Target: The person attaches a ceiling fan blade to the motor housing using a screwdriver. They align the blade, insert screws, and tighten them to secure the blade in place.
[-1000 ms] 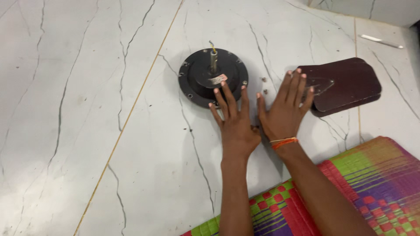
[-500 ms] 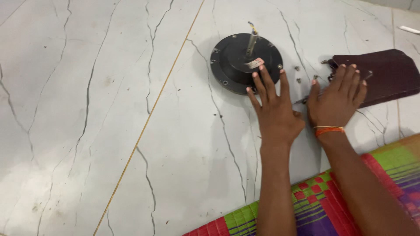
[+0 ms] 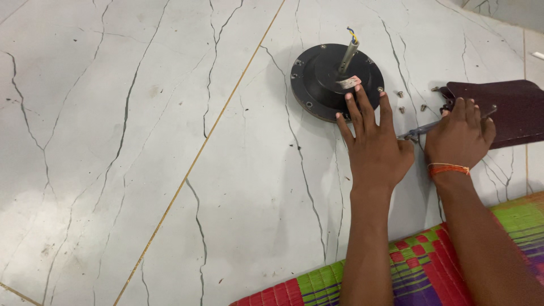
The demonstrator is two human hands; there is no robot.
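Observation:
A black round fan motor (image 3: 323, 79) lies on the marble floor, with an upright metal shaft (image 3: 348, 55) and short wires at its tip. My left hand (image 3: 375, 148) rests flat on the floor with fingers spread, the fingertips touching the motor's near rim. My right hand (image 3: 460, 139) is to its right, fingers curled over a thin metal tool (image 3: 416, 132) that lies beside dark maroon fan blades (image 3: 510, 110). The tool's tip sticks out between my two hands. A few small screws (image 3: 401, 109) lie on the floor between the motor and the blades.
White marble floor (image 3: 141, 141) with dark veins and a thin brass joint line running diagonally. A green, red and purple woven mat (image 3: 419, 272) lies under my forearms at the bottom right. A small white object (image 3: 537, 55) sits at the far right edge.
My right hand went from lying flat with fingers spread to curling its fingers over the metal tool. My left hand stays flat at the motor's rim. The view has shifted.

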